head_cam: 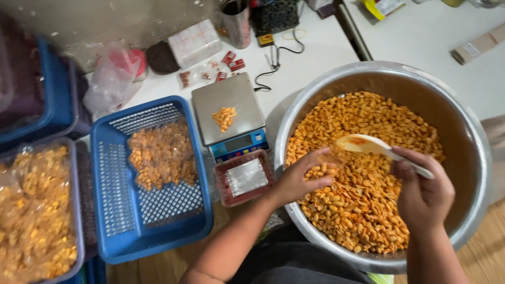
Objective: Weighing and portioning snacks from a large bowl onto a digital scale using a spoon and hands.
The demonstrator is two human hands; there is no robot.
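Bright, even indoor light, soft at the edges

We see flat overhead light with only faint shadows under the steel bowl (473,158) and blue basket (152,236). Glare whitens the table (421,37) and the bowl's rim. The centre is fairly sharp; the left hand (305,179) shows slight motion blur, and the corners bend and smear, worst at upper left.

Your left hand (302,179) and right hand (423,192) are bare: no gloves, rings or watch visible. Both forearms are uncovered, with no sleeves in frame. Dark grey clothing shows at the bottom centre of the frame.
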